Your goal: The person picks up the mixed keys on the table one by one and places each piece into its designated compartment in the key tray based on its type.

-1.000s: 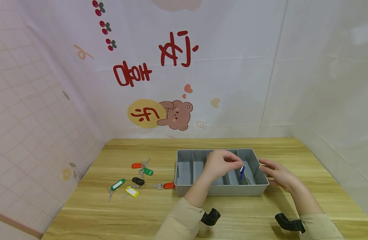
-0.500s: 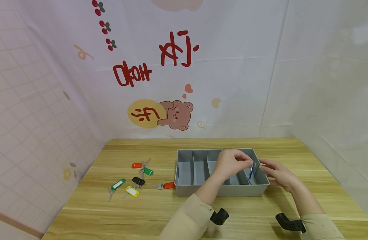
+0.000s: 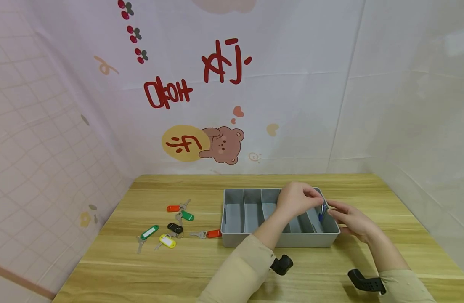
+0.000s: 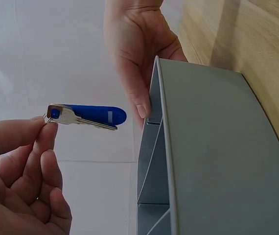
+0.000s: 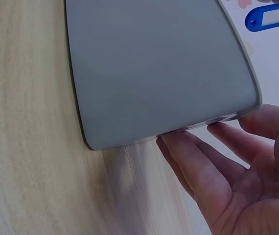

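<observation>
My left hand [image 3: 297,201] pinches a thin metal ring between thumb and forefinger. From it hang a key [image 4: 85,121] and a blue key tag [image 4: 111,114], over the rightmost compartment of a grey divided box [image 3: 279,241]. The hand's other fingers are curled in toward the palm. At the box's right end my right hand [image 3: 352,221] grips the wall. Its thumb reaches over the rim, and the fingers [image 5: 178,147] lie against the outside. The left hand and forearm hide part of the middle compartments.
Left of the box lie several tagged keys: a red tag [image 3: 173,208], two green tags [image 3: 187,216], a black tag [image 3: 175,228] and a yellow tag [image 3: 167,241]. Another red tag [image 3: 214,233] lies right by the box's left wall. A printed cloth [image 3: 292,105] hangs behind the table.
My left hand has moved right with the blue-tagged key, from over the divider to the box's right end. The right hand and the box have stayed in place.
</observation>
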Tool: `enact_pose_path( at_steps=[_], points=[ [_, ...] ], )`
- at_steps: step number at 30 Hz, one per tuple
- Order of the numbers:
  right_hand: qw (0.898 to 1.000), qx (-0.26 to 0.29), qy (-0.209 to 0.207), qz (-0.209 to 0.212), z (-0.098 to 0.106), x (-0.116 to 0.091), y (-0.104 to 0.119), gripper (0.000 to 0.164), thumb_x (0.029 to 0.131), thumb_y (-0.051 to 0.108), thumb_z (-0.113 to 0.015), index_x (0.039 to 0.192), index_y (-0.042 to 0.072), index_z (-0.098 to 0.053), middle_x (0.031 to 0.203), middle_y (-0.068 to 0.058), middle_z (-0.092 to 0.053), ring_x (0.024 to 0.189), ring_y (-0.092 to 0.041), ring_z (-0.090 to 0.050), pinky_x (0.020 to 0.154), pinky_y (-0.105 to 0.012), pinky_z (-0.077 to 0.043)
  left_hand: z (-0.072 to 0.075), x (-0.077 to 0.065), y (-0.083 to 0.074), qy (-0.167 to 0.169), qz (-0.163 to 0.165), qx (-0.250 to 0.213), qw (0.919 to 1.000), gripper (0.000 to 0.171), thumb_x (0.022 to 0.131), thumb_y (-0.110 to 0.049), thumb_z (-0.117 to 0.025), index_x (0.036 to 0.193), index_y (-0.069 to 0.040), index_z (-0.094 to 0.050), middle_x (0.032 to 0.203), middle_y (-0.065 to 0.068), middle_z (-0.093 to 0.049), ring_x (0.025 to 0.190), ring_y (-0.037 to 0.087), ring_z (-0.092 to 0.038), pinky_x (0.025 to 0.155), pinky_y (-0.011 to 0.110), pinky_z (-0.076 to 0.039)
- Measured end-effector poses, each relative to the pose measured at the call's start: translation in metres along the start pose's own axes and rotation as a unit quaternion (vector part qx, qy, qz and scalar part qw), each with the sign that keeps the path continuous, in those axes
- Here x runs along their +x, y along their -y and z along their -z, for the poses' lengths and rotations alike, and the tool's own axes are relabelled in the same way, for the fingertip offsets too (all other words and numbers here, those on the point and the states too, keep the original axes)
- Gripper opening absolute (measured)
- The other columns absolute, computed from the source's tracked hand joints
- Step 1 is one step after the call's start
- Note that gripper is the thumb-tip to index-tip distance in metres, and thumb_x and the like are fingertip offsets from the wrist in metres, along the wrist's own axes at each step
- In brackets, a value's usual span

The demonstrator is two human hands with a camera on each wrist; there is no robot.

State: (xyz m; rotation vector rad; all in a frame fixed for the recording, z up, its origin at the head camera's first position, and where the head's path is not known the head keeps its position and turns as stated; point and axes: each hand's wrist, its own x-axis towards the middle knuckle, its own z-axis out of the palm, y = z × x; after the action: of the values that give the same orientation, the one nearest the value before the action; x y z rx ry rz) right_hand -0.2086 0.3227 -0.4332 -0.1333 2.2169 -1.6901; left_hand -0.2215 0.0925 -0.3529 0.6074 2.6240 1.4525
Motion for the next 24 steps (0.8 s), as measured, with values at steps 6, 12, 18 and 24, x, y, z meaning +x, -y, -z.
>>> enact_pose_path(
  at_steps=[6, 12, 18, 24],
  points=[
    [1.0, 0.002, 0.003, 0.001, 0.0, 0.0, 0.0, 0.066, 0.107, 0.023, -0.046, 0.153, -0.01, -0.013, 0.133, -0.017, -0.053, 0.106, -0.015, -0.062, 0.081, -0.04, -0.056, -0.003, 0.004, -0.002, -0.003, 0.022, 0.026, 0.9994, 0.01, 0.086, -0.029, -0.079, 0.077, -0.026, -0.078, 0.072, -0.02, -0.062, 0.062, 0.002, -0.054, 0.054, 0.022, -0.045],
    [1.0, 0.0, 0.003, 0.0, -0.001, 0.0, 0.0, 0.066, 0.107, 0.024, -0.047, 0.154, -0.009, -0.014, 0.14, -0.026, -0.045, 0.107, -0.016, -0.061, 0.082, -0.041, -0.056, -0.007, 0.009, 0.0, 0.003, 0.042, 0.044, 0.9981, 0.012, 0.086, -0.03, -0.079, 0.075, -0.027, -0.078, 0.068, -0.02, -0.06, 0.059, 0.005, -0.054, 0.052, 0.024, -0.044],
    [1.0, 0.003, 0.003, -0.001, 0.0, 0.0, 0.0, 0.066, 0.107, 0.023, -0.047, 0.154, -0.009, -0.013, 0.138, -0.024, -0.048, 0.104, -0.012, -0.062, 0.082, -0.04, -0.056, -0.01, 0.012, 0.0, 0.006, 0.057, 0.061, 0.9965, 0.012, 0.085, -0.03, -0.08, 0.074, -0.026, -0.078, 0.068, -0.018, -0.06, 0.06, 0.004, -0.053, 0.053, 0.023, -0.043],
    [1.0, 0.007, 0.005, 0.001, 0.001, 0.0, 0.0, 0.066, 0.107, 0.023, -0.047, 0.154, -0.008, -0.013, 0.132, -0.016, -0.054, 0.102, -0.012, -0.063, 0.081, -0.04, -0.056, -0.013, 0.015, 0.001, 0.01, 0.071, 0.071, 0.9949, 0.013, 0.085, -0.03, -0.08, 0.072, -0.026, -0.078, 0.066, -0.018, -0.061, 0.059, 0.004, -0.053, 0.053, 0.023, -0.043]
  ],
)
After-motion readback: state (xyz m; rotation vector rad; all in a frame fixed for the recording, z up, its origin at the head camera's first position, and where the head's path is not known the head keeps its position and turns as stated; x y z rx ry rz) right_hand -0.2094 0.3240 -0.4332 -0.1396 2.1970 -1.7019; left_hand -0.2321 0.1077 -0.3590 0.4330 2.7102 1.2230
